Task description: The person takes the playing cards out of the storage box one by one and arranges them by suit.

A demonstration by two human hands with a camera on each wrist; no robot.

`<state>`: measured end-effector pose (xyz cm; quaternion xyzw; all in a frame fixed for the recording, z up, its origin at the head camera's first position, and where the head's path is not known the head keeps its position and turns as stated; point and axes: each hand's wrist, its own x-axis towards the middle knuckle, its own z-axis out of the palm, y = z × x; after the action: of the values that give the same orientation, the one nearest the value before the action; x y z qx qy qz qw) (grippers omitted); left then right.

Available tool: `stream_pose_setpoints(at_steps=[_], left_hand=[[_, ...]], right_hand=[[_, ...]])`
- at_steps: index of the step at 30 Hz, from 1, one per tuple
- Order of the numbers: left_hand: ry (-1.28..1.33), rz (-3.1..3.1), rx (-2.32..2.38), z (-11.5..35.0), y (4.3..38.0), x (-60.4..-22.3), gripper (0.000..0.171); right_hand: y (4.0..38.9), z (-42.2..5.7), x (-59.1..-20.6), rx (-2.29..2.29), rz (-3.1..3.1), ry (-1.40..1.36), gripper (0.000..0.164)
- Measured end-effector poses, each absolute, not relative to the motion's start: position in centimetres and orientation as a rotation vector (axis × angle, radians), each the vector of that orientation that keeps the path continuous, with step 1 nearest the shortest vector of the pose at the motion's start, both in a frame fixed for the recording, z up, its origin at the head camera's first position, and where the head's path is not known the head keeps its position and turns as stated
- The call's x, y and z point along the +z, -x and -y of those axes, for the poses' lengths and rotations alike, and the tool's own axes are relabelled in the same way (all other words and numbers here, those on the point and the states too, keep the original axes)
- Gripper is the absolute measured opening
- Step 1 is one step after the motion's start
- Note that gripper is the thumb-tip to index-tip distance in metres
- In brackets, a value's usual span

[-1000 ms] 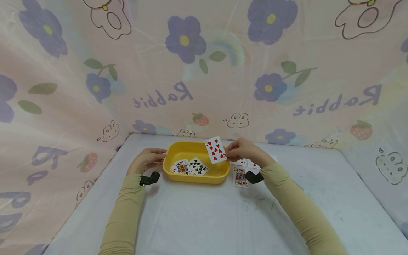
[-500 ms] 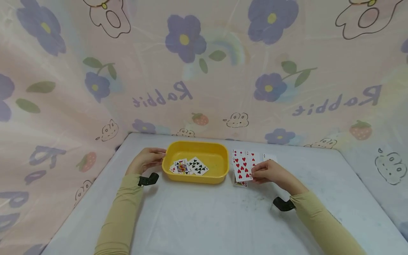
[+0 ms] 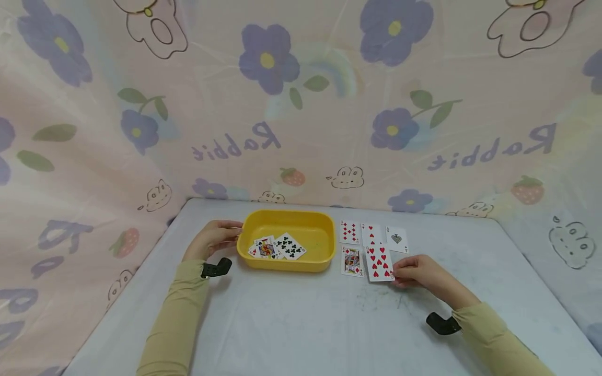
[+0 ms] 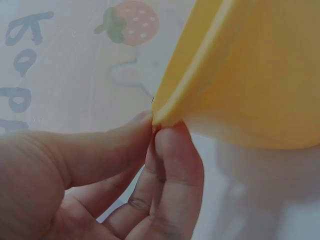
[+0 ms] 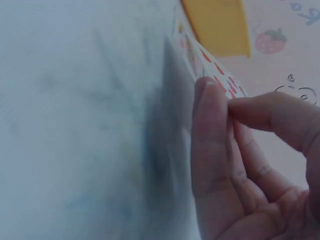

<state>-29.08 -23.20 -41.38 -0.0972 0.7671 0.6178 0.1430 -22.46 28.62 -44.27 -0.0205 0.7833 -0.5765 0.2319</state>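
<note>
Right hand [image 3: 420, 272] pinches a hearts playing card [image 3: 378, 262] near one corner: probably light, slick, bendable, best edge-held. Left hand [image 3: 213, 240] pinches the yellow tub [image 3: 287, 266] rim.

The tray [image 3: 287, 265] looks smooth plastic, the cards [image 3: 378, 262] paper, the backdrop [image 3: 207, 104] cloth.
</note>
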Motion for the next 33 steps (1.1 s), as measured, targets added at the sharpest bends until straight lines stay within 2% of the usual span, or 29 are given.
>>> stream_pose_setpoints(at_steps=[10, 33], left_hand=[[0.244, -2.221, 1.776, 23.5, 28.9, -41.3, 0.039], [0.337, -2.206, 1.783, 23.1, 29.3, -41.4, 0.037]], right_hand=[[21.9, -28.4, -45.2, -1.669, -2.049, -0.138, 0.027], [21.4, -27.6, -45.0, -1.718, -2.15, -0.293, 0.033]])
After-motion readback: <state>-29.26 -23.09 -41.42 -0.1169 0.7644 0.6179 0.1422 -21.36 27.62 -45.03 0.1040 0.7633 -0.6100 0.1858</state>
